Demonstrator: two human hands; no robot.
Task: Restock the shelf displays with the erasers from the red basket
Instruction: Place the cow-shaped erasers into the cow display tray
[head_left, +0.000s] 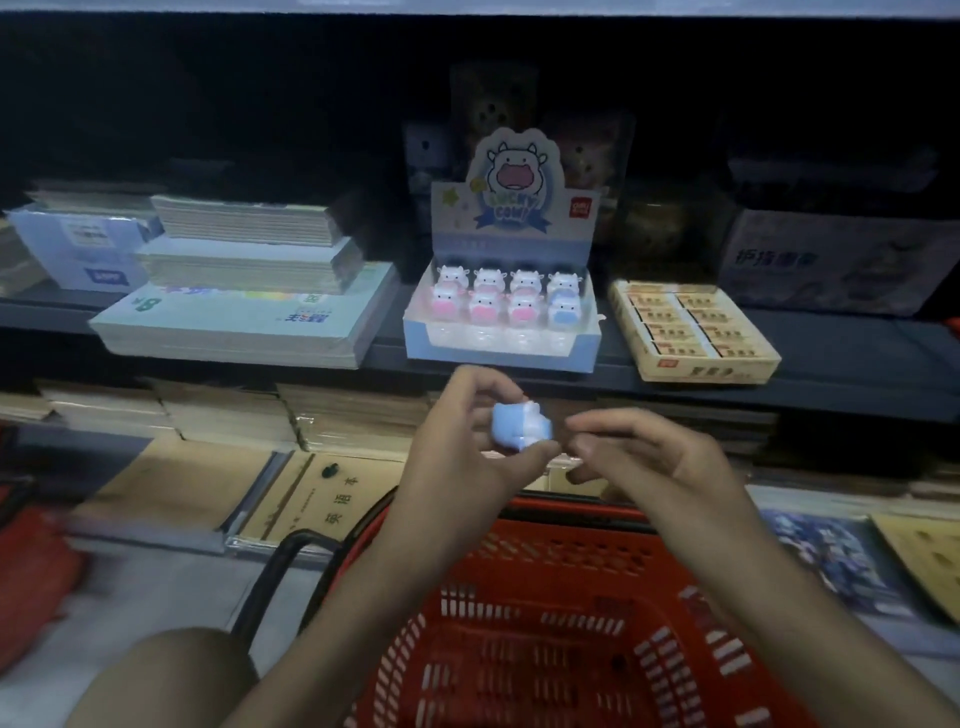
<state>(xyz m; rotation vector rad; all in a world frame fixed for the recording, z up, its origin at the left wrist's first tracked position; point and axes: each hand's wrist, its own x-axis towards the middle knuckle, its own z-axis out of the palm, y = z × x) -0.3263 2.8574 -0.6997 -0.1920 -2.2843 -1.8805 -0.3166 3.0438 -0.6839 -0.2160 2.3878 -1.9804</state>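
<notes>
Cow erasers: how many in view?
9: eight cow erasers in the display box, two rows of four; one blue eraser in the left hand. Others may be hidden.

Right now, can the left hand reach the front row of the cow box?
Probably yes. The left hand, holding a blue eraser, sits just below the cow box, and nothing stands between them. The box's front row looks open from above.
</notes>
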